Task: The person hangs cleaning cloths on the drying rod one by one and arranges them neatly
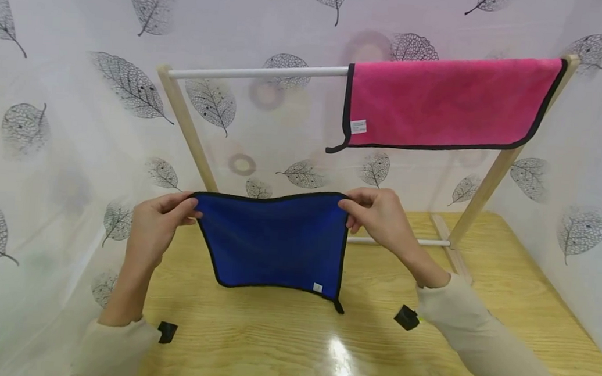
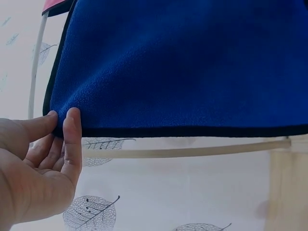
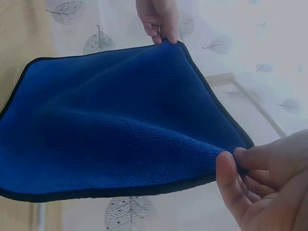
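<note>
With the left hand (image 1: 153, 230) and the right hand (image 1: 383, 217), holding up a blue cloth (image 1: 271, 241) by its two top corners. Pinching one corner in the left hand, pinching the other in the right. In the left wrist view, seen close up, thumb and fingers at the corner; in the right wrist view, much the same at the other corner, with a soft fold running away from the pinch.

Stretched between the hands, over the table (image 1: 248, 347) and in front of the rack (image 1: 187, 127). Dipping a little along the top. Trimmed all round in black, with a small white tag (image 1: 317, 287) near the bottom right and a little black loop (image 1: 339, 306) at that corner. Hard to tell whether touching the table at the bottom.

On the wooden rack, a white top bar (image 1: 262, 73) and a white low bar (image 1: 433, 243), partly hidden by the blue cloth. Over the right part of the top bar, a pink cloth (image 1: 443, 105), black-edged too, with a white tag and a black loop at its lower left. On the yellow table, a bright streak of light. Behind and at the sides, a pale sheet (image 1: 74, 137) with dark leaf shapes. On both arms, cream sleeves (image 1: 457, 309); beside each cuff, a small black thing (image 1: 406, 317).
</note>
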A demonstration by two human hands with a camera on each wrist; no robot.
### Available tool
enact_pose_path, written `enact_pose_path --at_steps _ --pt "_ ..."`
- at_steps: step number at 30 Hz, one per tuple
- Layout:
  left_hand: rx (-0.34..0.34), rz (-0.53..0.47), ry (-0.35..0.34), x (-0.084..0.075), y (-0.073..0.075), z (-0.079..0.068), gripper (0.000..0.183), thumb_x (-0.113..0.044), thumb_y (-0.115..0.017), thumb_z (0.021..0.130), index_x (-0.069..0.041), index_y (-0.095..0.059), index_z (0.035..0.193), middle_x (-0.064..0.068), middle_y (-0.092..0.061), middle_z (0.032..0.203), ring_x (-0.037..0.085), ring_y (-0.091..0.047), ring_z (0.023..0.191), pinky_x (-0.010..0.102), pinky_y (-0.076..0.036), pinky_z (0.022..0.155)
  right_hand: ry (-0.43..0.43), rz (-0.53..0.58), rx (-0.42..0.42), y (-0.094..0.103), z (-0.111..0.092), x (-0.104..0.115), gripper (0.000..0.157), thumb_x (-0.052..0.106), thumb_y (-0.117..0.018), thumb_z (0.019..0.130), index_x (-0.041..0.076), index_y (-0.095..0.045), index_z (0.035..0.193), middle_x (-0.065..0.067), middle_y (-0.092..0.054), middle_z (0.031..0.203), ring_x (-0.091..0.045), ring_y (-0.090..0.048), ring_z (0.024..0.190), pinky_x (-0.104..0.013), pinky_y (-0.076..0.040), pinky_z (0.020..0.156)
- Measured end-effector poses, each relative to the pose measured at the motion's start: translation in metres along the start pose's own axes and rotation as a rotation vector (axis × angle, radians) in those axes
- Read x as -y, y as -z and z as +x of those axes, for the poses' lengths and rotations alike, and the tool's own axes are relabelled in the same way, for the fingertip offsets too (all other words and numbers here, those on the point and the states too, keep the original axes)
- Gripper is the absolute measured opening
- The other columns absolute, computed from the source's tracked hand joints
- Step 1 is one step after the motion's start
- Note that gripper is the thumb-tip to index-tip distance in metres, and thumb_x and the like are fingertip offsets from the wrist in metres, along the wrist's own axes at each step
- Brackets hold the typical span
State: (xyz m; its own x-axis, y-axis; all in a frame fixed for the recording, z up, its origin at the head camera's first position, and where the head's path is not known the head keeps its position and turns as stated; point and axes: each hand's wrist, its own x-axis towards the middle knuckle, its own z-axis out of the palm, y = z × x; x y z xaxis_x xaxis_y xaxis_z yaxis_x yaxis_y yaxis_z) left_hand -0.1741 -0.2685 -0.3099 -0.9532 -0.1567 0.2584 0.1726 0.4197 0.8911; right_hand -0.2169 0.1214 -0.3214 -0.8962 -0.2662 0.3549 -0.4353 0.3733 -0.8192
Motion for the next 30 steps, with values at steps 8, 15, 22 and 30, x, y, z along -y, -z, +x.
enact_pose_path --at_steps 8,15,22,30 --pt "-0.063 -0.105 0.021 -0.010 0.006 0.002 0.042 -0.019 -0.069 0.101 0.009 -0.064 0.133 -0.009 -0.076 0.084 0.006 -0.073 0.075 0.017 -0.058 0.076 0.008 -0.008 0.006 0.005 0.012 0.012 0.023 0.011 -0.072 0.099 -0.003 -0.075 0.117 -0.008 -0.072 0.072 -0.022 -0.070 0.061 -0.025 -0.059 0.069" --pt "-0.130 -0.252 0.071 -0.023 0.013 0.010 0.043 -0.015 -0.075 0.097 0.009 -0.065 0.131 -0.005 -0.077 0.081 0.009 -0.074 0.070 0.016 -0.058 0.072 0.001 0.013 0.001 0.006 0.022 0.023 0.024 0.013 -0.071 0.099 0.000 -0.075 0.120 -0.009 -0.073 0.073 -0.022 -0.071 0.061 -0.028 -0.060 0.062" --pt "-0.202 -0.289 0.044 -0.040 0.021 0.025 0.037 -0.013 -0.078 0.093 0.007 -0.070 0.124 -0.002 -0.077 0.083 0.010 -0.074 0.069 0.019 -0.060 0.069 0.023 0.016 -0.003 0.014 0.035 0.041 0.021 0.010 -0.072 0.099 0.000 -0.076 0.116 -0.010 -0.072 0.073 -0.023 -0.071 0.061 -0.026 -0.061 0.066" --pt "-0.189 -0.297 0.028 -0.051 0.026 0.037 0.034 -0.017 -0.079 0.092 0.000 -0.074 0.121 -0.003 -0.077 0.079 0.009 -0.075 0.069 0.018 -0.059 0.070 0.039 0.027 -0.002 0.030 0.049 0.061 0.020 0.006 -0.073 0.097 -0.003 -0.075 0.114 -0.014 -0.072 0.075 -0.024 -0.071 0.061 -0.029 -0.062 0.065"
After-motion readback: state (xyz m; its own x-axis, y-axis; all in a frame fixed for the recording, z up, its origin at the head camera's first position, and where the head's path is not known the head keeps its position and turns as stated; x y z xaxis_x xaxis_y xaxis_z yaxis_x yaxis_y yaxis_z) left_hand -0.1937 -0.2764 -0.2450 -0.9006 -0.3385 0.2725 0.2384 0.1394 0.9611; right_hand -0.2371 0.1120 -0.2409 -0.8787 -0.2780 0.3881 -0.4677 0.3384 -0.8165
